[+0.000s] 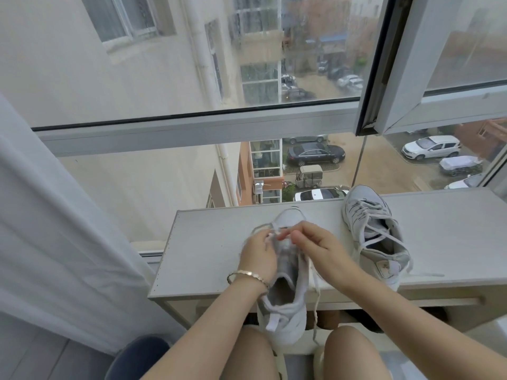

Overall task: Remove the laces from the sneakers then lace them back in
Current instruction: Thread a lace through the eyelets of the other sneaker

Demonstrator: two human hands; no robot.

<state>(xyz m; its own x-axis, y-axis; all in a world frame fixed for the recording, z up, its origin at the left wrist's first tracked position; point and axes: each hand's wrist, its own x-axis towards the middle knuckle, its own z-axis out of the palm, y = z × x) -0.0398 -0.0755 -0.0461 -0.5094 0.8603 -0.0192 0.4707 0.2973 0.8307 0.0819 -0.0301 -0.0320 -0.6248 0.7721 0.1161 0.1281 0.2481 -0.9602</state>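
Note:
A white and grey sneaker [285, 305] lies toe-away across the front edge of a pale desk [208, 253], its heel hanging over my lap. My left hand [258, 255] grips the shoe's left side near the eyelets. My right hand [315, 244] pinches the white lace [315, 283] above the tongue; a loose lace end hangs down past the desk edge. A second grey sneaker [375, 231], laced with loose ends, stands on the desk to the right.
A large window [192, 127] rises right behind the desk, with an opened sash [439, 111] at upper right. A white curtain [55, 229] hangs at left. A dark chair edge [137, 355] shows beside my left thigh.

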